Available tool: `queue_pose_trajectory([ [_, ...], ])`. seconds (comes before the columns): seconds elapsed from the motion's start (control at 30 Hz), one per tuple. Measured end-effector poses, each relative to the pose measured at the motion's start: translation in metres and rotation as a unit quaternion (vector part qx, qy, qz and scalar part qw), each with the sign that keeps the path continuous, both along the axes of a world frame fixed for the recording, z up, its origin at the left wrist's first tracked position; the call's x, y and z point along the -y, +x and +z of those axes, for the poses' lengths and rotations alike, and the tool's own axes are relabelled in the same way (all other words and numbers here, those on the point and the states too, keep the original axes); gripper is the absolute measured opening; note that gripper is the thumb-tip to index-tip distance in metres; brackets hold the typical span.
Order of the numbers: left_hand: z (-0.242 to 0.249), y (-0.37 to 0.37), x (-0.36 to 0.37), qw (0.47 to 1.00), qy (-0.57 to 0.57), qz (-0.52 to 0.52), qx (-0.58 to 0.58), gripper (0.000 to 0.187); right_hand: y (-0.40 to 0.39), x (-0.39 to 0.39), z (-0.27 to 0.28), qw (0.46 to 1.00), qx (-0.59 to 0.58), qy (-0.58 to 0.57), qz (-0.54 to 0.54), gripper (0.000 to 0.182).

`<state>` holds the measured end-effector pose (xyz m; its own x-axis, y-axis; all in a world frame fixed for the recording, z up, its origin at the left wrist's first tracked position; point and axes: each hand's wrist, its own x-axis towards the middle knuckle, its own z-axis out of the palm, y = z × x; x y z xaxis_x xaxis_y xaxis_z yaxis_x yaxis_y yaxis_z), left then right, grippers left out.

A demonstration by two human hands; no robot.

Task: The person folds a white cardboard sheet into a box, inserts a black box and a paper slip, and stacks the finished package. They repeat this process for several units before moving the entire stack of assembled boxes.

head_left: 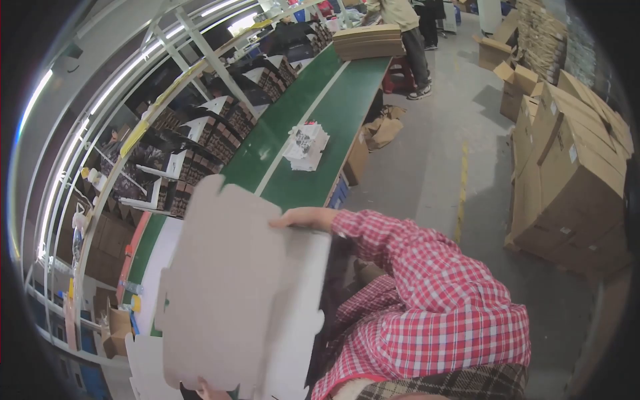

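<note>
A large flat die-cut cardboard sheet (pixel 223 287) stands tilted in front of me, its grey-brown face toward the camera. My right hand (pixel 300 218) is closed on its upper right edge, thumb on the near face. At the bottom edge of the view, my left hand (pixel 210 390) shows only in part by the sheet's lower edge, its fingers mostly hidden. Under and right of the sheet lies another white sheet (pixel 303 293). Farther along the green table (pixel 257 150) sits a small stack of white pieces (pixel 307 147).
Brown cardboard stacks (pixel 369 42) lie at the table's far end, beside a standing person (pixel 407 33). Large cartons (pixel 573 173) stand on the right, across the aisle. Shelving with dark stacked goods (pixel 223 127) runs along the left. Brown paper (pixel 385 128) lies by the table.
</note>
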<state>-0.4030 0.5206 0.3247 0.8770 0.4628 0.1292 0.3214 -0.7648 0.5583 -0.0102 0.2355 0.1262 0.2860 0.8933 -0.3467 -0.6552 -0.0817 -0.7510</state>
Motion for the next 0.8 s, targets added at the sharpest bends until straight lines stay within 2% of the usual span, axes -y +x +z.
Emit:
queue_pose_trajectory([
  [0.03, -0.01, -0.026, -0.007, 1.0, -0.013, 0.012, -0.02, 0.068, -0.001, -0.01, -0.004, 1.0, 0.003, -0.021, 0.012, 0.051],
  [0.07, -0.03, -0.058, -0.012, 0.999, -0.027, 0.025, -0.038, 0.069, 0.0, -0.019, -0.01, 0.982, 0.173, -0.059, -0.044, 0.073],
  [0.2, -0.091, -0.069, 0.032, 0.989, -0.083, 0.082, -0.091, 0.073, -0.042, -0.032, -0.005, 0.992, 0.065, -0.089, -0.059, 0.048],
  [0.23, -0.09, -0.049, 0.064, 0.986, -0.097, 0.091, -0.105, 0.074, -0.055, -0.027, -0.006, 0.992, 0.049, -0.095, -0.063, 0.045],
  [0.27, -0.073, -0.006, 0.1, 0.982, -0.108, 0.093, -0.124, 0.075, -0.076, -0.018, -0.007, 0.949, 0.268, -0.158, 0.046, 0.044],
  [0.3, -0.082, 0.01, 0.115, 0.978, -0.117, 0.092, -0.143, 0.076, -0.097, -0.002, -0.006, 0.954, 0.27, -0.124, 0.047, 0.045],
  [0.37, -0.091, 0.041, 0.143, 0.972, -0.132, 0.087, -0.174, 0.078, -0.136, 0.026, -0.001, 0.953, 0.297, 0.017, 0.062, 0.054],
  [0.47, -0.07, 0.006, 0.088, 0.964, -0.153, 0.078, -0.201, 0.081, -0.118, 0.039, 0.0, 0.936, 0.341, 0.035, 0.079, 0.051],
  [0.53, -0.081, 0.033, 0.081, 0.958, -0.166, 0.068, -0.224, 0.083, -0.102, 0.042, -0.01, 0.935, 0.343, 0.051, 0.074, 0.053],
  [0.6, -0.087, 0.072, 0.087, 0.95, -0.179, 0.04, -0.252, 0.085, -0.086, 0.057, -0.008, 0.933, 0.349, 0.06, 0.069, 0.062],
  [0.67, -0.087, 0.108, 0.113, 0.943, -0.188, -0.003, -0.274, 0.087, -0.081, 0.089, 0.01, 0.919, 0.372, 0.083, 0.098, 0.086],
  [0.73, -0.127, 0.145, 0.115, 0.936, -0.19, -0.042, -0.295, 0.088, -0.06, 0.102, 0.031, 0.922, 0.375, 0.073, 0.058, 0.095],
  [0.77, -0.139, 0.174, 0.089, 0.932, -0.188, -0.056, -0.304, 0.089, -0.042, 0.104, 0.038, 0.923, 0.375, 0.076, 0.043, 0.1],
  [0.8, -0.138, 0.207, 0.112, 0.962, -0.108, -0.124, -0.219, 0.074, -0.025, 0.1, 0.029, 0.905, 0.421, 0.057, 0.009, 0.099],
])
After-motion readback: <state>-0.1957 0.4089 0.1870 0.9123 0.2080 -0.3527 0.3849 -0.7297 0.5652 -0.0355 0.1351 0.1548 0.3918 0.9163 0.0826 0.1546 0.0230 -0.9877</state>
